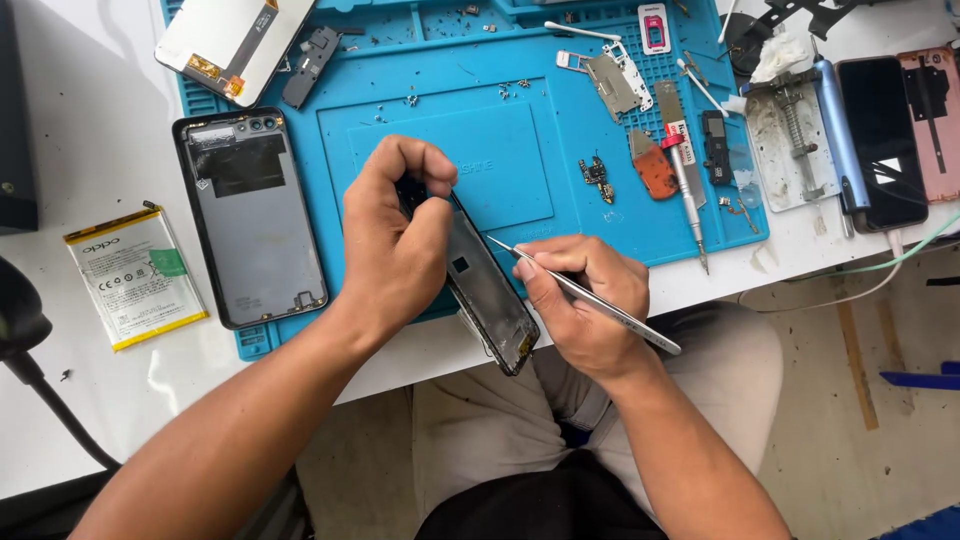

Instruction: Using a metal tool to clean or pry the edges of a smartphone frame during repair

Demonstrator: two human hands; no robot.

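Left hand [395, 245] pinches the top edge of a black opened phone frame [487, 290], tilted above the blue silicone mat [500, 150]. Right hand [580, 300] clamps thin silver metal tweezers [590, 295], tip touching the frame.

From my remote view I log two bare forearms, no sleeves reaching past the elbows, no watch, ring or band on either wrist. The left hand [392, 250] and right hand [583, 305] are ungloved. Below the table [90, 130] edge I see light beige trousers over both thighs. Nearer than those, a dark, black garment covers the waist.
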